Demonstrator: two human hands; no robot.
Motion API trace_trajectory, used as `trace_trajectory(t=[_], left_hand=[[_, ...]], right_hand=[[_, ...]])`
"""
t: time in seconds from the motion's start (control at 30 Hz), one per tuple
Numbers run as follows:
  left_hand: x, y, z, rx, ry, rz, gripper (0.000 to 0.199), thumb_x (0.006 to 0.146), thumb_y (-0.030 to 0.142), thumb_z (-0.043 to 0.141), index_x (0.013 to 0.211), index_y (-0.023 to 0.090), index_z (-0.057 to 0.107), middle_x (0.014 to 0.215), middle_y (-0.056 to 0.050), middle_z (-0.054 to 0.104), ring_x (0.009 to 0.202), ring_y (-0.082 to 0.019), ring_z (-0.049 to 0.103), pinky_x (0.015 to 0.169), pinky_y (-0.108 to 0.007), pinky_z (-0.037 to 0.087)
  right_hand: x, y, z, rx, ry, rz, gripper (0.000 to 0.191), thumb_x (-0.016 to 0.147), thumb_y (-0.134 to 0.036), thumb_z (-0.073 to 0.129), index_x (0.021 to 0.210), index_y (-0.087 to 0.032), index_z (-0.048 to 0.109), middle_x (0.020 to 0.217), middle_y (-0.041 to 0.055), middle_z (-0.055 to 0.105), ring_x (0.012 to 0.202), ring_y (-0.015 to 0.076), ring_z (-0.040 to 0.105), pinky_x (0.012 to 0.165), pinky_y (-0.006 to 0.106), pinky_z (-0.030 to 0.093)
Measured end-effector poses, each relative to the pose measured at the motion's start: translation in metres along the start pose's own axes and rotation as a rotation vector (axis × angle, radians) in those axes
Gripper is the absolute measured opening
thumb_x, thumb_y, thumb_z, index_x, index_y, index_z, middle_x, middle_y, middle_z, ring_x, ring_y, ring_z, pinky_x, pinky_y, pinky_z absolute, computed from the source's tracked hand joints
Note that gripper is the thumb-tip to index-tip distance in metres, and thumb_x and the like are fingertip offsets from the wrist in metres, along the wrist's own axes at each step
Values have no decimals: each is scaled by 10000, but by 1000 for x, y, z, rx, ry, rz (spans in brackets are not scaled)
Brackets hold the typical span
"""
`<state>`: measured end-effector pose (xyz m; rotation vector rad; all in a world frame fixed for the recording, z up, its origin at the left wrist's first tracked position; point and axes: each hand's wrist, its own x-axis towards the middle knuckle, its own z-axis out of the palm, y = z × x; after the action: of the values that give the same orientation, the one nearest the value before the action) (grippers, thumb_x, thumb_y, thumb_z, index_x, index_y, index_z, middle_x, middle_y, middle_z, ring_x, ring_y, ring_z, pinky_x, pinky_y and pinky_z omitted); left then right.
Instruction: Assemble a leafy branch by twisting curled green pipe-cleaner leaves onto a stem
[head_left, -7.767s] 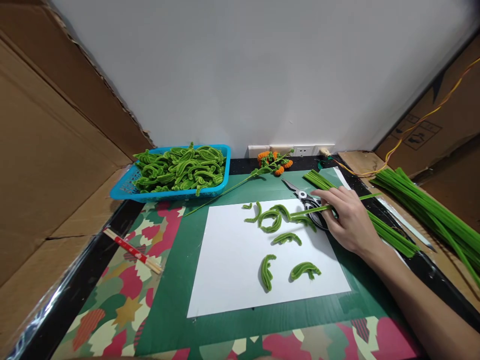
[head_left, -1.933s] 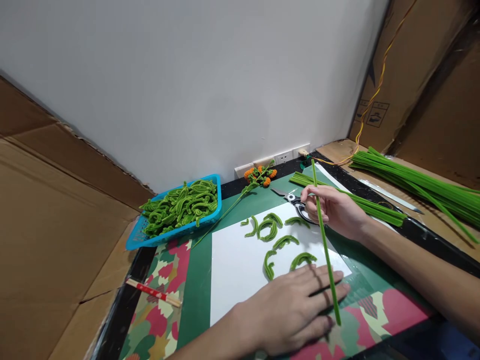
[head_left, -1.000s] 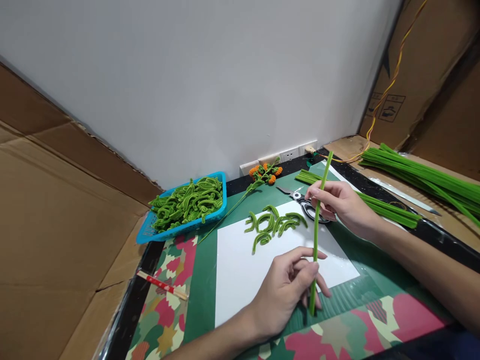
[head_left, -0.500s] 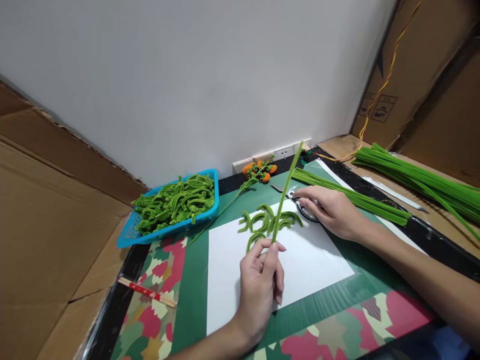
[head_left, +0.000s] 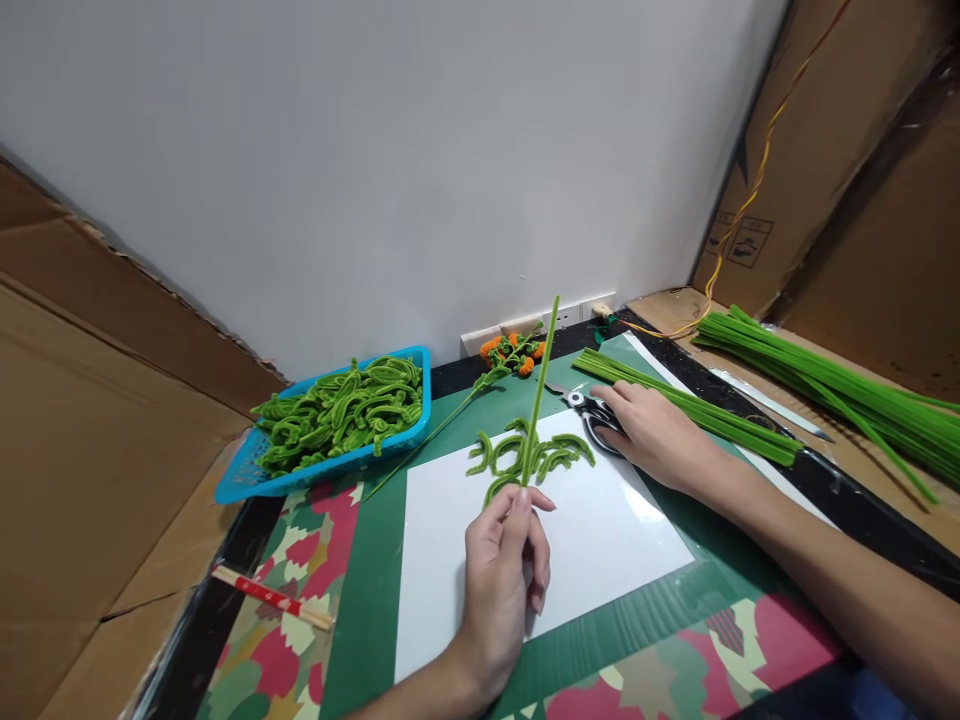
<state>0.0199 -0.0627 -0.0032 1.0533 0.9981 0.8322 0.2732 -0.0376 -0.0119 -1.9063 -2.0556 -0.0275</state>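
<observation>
My left hand (head_left: 504, 575) pinches the lower end of a straight green pipe cleaner (head_left: 541, 385) between thumb and fingers, and the strip stands upright. My right hand (head_left: 656, 430) is at the black-handled scissors (head_left: 577, 399), its fingers and thumb around the handles; part of the handles is hidden under the hand. The blades lie low over the green mat, pointing left. Several short, curved green pipe cleaner pieces (head_left: 555, 455) lie on a white sheet (head_left: 600, 560) behind my left hand, which partly covers the sheet.
A blue basket (head_left: 425, 400) at the left holds many bent green pieces. An orange-flowered stem (head_left: 491, 378) lies behind the sheet. A bundle of green pipe cleaners (head_left: 697, 405) lies beyond my right hand, a larger bundle (head_left: 832, 385) farther right. Wrapped chopsticks (head_left: 270, 597) lie front left.
The pipe cleaner has swung from leaning right to nearly upright. My right hand has settled further onto the scissors' handles, its thumb lower. The view has shifted slightly.
</observation>
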Motion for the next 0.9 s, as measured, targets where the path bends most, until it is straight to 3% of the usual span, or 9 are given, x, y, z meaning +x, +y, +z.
trace_trajectory(t=[0.27,0.43,0.53,0.73,0.9], left_hand=[[3,3,1,1,8,-21,529,1013,701,597,901,184,610,479,81,477,352,-61,336,326,-134,309],[3,3,1,-17,0,-31,536,1014,705,591,885,185,604,478,78,484,360,-62,336,327,-131,304],[2,2,1,-18,-7,-34,533,1020,698,585,874,186,598,475,79,483,357,-60,326,328,-131,307],[1,1,1,-10,-2,-32,521,1037,688,558,882,192,588,478,83,476,357,-61,319,330,-133,310],[1,1,2,-2,-31,-1,486,1035,668,573,939,192,593,487,89,477,365,-69,328,326,-132,301]], right_hand=[[0,-5,5,-187,-9,29,441,1089,-214,481,1515,-105,465,1113,174,704,1003,350,661,854,427,436],[-2,-6,2,-270,56,90,386,1088,-154,395,1459,-116,495,1093,203,699,919,352,659,817,438,455],[-2,-5,-1,-160,117,129,394,1098,-175,379,1478,-129,472,1143,202,680,865,335,657,773,430,482],[-1,-3,0,232,252,75,591,1087,-190,376,1669,-217,277,1254,184,613,1014,312,677,845,434,576],[0,0,-1,385,229,131,575,1053,-263,495,1622,-237,414,1159,129,642,949,290,674,868,448,586]])
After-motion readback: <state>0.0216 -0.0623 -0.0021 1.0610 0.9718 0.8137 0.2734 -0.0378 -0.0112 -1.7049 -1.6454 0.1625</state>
